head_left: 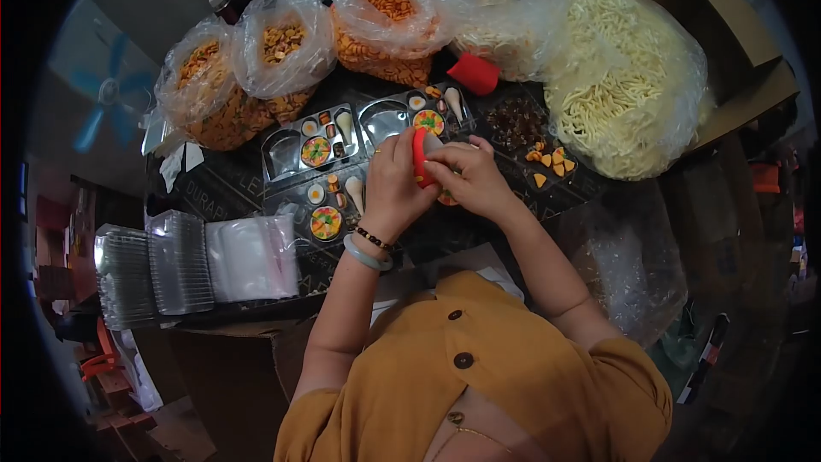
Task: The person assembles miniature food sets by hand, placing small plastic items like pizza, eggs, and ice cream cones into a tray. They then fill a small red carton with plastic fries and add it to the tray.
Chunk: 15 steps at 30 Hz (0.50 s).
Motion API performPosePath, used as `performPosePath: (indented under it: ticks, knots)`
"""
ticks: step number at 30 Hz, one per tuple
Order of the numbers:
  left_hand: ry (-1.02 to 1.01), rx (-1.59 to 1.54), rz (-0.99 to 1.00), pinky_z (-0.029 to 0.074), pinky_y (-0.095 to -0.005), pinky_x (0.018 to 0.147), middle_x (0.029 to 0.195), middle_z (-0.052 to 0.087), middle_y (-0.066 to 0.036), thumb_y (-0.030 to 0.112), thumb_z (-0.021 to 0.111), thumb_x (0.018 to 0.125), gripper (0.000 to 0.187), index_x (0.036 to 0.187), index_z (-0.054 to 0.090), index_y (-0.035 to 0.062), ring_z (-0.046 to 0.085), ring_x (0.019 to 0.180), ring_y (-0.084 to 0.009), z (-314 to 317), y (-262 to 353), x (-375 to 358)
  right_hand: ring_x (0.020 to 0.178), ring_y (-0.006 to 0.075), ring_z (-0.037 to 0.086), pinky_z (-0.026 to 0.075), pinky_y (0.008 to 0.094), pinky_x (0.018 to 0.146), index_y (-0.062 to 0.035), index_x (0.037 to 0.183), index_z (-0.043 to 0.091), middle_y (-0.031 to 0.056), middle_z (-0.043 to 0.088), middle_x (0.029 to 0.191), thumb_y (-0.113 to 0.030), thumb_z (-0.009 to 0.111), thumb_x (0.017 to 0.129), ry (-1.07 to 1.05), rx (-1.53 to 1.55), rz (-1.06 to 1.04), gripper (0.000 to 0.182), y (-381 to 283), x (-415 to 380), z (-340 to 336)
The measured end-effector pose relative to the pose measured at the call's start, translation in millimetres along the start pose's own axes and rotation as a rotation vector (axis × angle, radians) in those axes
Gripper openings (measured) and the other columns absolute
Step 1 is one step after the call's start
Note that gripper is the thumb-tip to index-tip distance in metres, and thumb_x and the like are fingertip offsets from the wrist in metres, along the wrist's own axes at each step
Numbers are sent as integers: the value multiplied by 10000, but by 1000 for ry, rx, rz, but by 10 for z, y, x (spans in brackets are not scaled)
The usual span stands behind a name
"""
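Between my two hands is a small red open-topped container (419, 152) with a pale inside, shaped like a fries carton. My left hand (396, 178) is closed round its left side. The fingers of my right hand (470, 175) are closed at its opening on the right; whether they pinch anything there is hidden. Under and around the hands lie clear plastic trays with toy food pieces: one tray (278, 154) at left holds a small pizza (315, 151), an egg and a white spoon-shaped piece. Another pizza (326, 223) lies nearer me. My hands cover part of the trays.
Behind the trays stand clear bags of orange pieces (389, 64) and a big bag of pale sticks (629, 77). A red container (475, 74), brown bits (516, 122) and orange-yellow pieces (558, 162) lie to the right. Stacked clear trays (128, 274) and plastic sleeves (252, 258) sit front left.
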<state>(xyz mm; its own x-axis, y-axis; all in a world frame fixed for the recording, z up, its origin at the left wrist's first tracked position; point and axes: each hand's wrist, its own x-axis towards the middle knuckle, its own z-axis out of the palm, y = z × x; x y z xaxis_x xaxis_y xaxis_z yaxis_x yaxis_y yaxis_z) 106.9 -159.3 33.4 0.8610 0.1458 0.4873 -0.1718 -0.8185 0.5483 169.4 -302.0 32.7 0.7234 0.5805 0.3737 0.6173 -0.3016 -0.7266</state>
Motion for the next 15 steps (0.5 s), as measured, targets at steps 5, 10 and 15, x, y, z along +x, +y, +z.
performPosePath:
  ticks: [5, 10, 15]
  knots:
    - [-5, -35, 65, 455, -408, 764, 976, 540, -172, 137, 730, 570, 666, 1163, 468, -13, 543, 894, -343, 14, 28, 26, 693, 120, 606, 219, 442, 1029, -97, 845, 655, -9, 629, 692, -217, 611, 838, -80, 111, 68, 128, -21, -46, 42]
    - [-24, -24, 52, 454, -400, 760, 966, 549, -153, 136, 723, 574, 625, 1136, 488, -4, 546, 883, -329, 18, 47, 59, 615, 74, 572, 256, 418, 1003, -88, 831, 664, -23, 619, 661, -199, 632, 836, -101, 266, 187, 115, -18, -20, 31]
    - [-32, -56, 43, 452, -402, 765, 969, 548, -152, 141, 724, 576, 636, 1148, 485, 1, 545, 897, -333, 71, -24, 35, 613, 42, 523, 442, 250, 715, -35, 847, 670, -15, 608, 690, -166, 608, 868, -195, 529, 465, 146, -47, 37, -39]
